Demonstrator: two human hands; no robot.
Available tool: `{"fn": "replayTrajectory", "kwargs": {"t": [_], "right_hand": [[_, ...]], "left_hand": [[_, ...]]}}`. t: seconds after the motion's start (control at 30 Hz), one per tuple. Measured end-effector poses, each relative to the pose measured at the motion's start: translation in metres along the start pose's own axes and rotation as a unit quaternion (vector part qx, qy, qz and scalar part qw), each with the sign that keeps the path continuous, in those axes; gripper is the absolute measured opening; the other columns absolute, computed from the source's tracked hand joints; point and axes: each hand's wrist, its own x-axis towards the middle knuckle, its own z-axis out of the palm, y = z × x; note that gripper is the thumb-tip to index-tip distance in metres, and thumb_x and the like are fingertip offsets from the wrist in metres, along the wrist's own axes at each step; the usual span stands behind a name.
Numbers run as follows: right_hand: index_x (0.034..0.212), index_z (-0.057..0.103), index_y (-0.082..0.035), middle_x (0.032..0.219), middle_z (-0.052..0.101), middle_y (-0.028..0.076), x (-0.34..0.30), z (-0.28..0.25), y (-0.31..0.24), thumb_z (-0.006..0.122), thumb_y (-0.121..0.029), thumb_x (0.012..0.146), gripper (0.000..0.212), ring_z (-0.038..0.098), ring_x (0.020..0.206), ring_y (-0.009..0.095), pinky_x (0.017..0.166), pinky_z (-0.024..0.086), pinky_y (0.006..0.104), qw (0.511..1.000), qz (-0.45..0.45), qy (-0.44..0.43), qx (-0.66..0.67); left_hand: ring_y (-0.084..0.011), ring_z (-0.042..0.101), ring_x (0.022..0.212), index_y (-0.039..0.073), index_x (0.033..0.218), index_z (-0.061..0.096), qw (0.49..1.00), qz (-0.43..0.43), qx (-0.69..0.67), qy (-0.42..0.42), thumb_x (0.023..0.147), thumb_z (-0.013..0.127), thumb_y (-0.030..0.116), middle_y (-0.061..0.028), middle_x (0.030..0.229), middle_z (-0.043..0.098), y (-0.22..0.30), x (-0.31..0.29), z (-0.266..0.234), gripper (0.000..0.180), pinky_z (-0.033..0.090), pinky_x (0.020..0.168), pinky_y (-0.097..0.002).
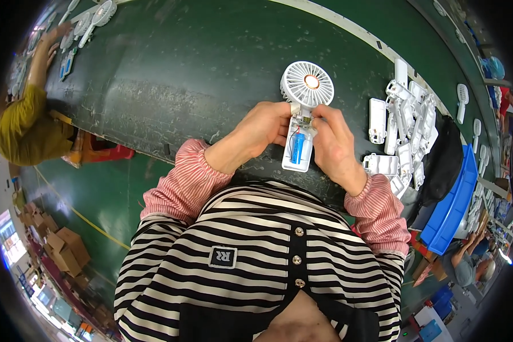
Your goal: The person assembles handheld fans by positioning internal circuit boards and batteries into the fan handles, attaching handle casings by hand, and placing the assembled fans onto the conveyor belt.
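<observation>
A white handheld fan [307,84] lies on the dark green bench in front of me, its round grille pointing away. Its handle [293,164] is uncovered, so a blue cylindrical battery [297,149], thin wires and a small circuit board with a display [306,120] show inside. My left hand [260,130] is closed on the left side of the fan's neck and upper handle. My right hand [334,141] grips the opposite side, thumb and fingers bent close to the board. Whatever small part may be under those right fingertips is hidden.
White plastic handle shells [405,118] are heaped to the right, beside a black cloth [442,162] and a blue bin [453,196]. At far left, a co-worker's arm [38,65] reaches toward several white fans [100,16]. More fans [462,101] lie beyond the right-hand divider.
</observation>
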Motion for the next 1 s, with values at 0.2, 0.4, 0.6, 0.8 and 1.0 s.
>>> {"fn": "replayTrajectory", "kwargs": {"t": [0.2, 0.4, 0.6, 0.8, 1.0], "right_hand": [[0.083, 0.052, 0.007, 0.1, 0.05, 0.017, -0.001, 0.003, -0.002, 0.058, 0.004, 0.061, 0.023, 0.053, 0.083, 0.03, 0.07, 0.044, 0.037, 0.999, 0.01, -0.028, -0.023], [0.08, 0.054, 0.0, 0.091, 0.05, 0.011, -0.001, 0.002, -0.009, 0.059, -0.001, 0.062, 0.019, 0.051, 0.079, 0.026, 0.07, 0.039, 0.0347, 0.994, 0.033, -0.008, -0.108], [0.076, 0.057, -0.004, 0.078, 0.047, 0.006, -0.001, 0.003, -0.009, 0.06, -0.002, 0.062, 0.014, 0.05, 0.073, 0.022, 0.063, 0.035, 0.0332, 0.992, 0.094, -0.011, -0.089], [0.075, 0.057, -0.003, 0.076, 0.048, 0.006, -0.005, 0.004, -0.001, 0.059, -0.002, 0.062, 0.013, 0.05, 0.072, 0.022, 0.061, 0.035, 0.0334, 0.993, 0.094, -0.035, -0.059], [0.074, 0.057, -0.004, 0.075, 0.048, 0.005, -0.011, 0.007, 0.004, 0.059, -0.001, 0.063, 0.012, 0.05, 0.071, 0.022, 0.06, 0.035, 0.0331, 0.996, 0.084, -0.014, -0.029]], "left_hand": [[-0.0135, 0.061, 0.069, -0.005, 0.093, 0.062, 0.999, 0.036, 0.035, 0.021, 0.08, 0.058, 0.009, -0.0083, 0.082, 0.062, -0.007, -0.003, 0.002, 0.019, 0.05, 0.061, -0.0252], [-0.0141, 0.06, 0.069, -0.006, 0.093, 0.061, 0.996, 0.032, 0.072, 0.047, 0.081, 0.056, 0.008, -0.0085, 0.082, 0.062, -0.01, -0.002, 0.004, 0.019, 0.05, 0.06, -0.0261], [-0.0133, 0.059, 0.066, -0.006, 0.094, 0.06, 0.994, 0.025, 0.088, 0.064, 0.083, 0.056, 0.009, -0.0079, 0.08, 0.061, -0.01, 0.0, 0.006, 0.019, 0.049, 0.059, -0.0257], [-0.013, 0.058, 0.064, -0.006, 0.092, 0.06, 0.996, 0.007, 0.059, 0.074, 0.081, 0.057, 0.009, -0.0076, 0.078, 0.06, -0.015, 0.004, 0.006, 0.018, 0.049, 0.057, -0.0246], [-0.0137, 0.059, 0.065, -0.006, 0.092, 0.059, 0.995, 0.005, 0.063, 0.071, 0.081, 0.057, 0.01, -0.0074, 0.078, 0.061, -0.017, 0.008, 0.005, 0.019, 0.05, 0.058, -0.0251]]}}
